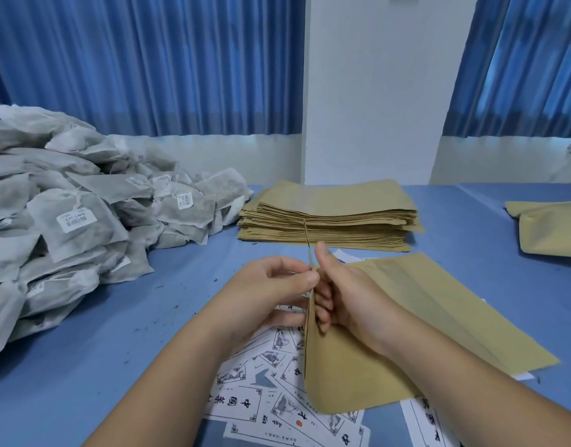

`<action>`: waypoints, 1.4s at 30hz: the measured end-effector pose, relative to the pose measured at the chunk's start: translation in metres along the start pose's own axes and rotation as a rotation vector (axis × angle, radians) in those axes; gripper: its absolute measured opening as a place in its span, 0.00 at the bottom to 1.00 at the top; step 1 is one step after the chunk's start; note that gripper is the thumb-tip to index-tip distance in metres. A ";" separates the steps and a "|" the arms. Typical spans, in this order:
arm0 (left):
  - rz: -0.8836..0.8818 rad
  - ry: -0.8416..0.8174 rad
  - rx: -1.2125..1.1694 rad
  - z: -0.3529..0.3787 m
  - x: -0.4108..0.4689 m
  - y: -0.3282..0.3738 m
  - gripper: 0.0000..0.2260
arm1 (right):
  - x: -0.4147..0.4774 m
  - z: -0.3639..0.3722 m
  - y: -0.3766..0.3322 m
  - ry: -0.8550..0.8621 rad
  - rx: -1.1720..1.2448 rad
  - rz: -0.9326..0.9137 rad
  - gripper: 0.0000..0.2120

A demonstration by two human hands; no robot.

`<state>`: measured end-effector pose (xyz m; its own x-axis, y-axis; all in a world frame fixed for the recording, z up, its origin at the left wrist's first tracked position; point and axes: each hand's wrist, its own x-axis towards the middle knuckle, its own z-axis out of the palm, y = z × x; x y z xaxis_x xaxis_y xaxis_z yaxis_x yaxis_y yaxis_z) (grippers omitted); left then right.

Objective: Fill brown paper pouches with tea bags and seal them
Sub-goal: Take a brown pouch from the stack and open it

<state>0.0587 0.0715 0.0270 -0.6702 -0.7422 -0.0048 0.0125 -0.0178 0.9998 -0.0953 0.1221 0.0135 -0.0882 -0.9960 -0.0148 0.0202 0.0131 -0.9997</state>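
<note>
I hold one brown paper pouch upright on its edge near the table's front. My left hand pinches the pouch's top edge from the left. My right hand grips the same edge from the right, thumb up, fingers curled against the paper. A thin strip of the pouch sticks up between the two thumbs. A tall stack of flat brown pouches lies behind my hands. A big heap of grey-white tea bags with small labels fills the left side.
More flat brown pouches lie under my right forearm. Printed white label sheets are scattered beneath my hands. Another brown pouch lies at the right edge. The blue table carries tea crumbs. Blue curtains and a white pillar stand behind.
</note>
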 end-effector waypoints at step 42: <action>-0.093 -0.092 0.075 0.017 -0.007 0.000 0.07 | -0.004 -0.022 0.002 -0.159 0.135 -0.012 0.04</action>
<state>0.0508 0.0878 0.0275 -0.7314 -0.6748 -0.0986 -0.1055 -0.0308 0.9939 -0.1165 0.1280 0.0114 0.0684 -0.9976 0.0105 0.1545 0.0002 -0.9880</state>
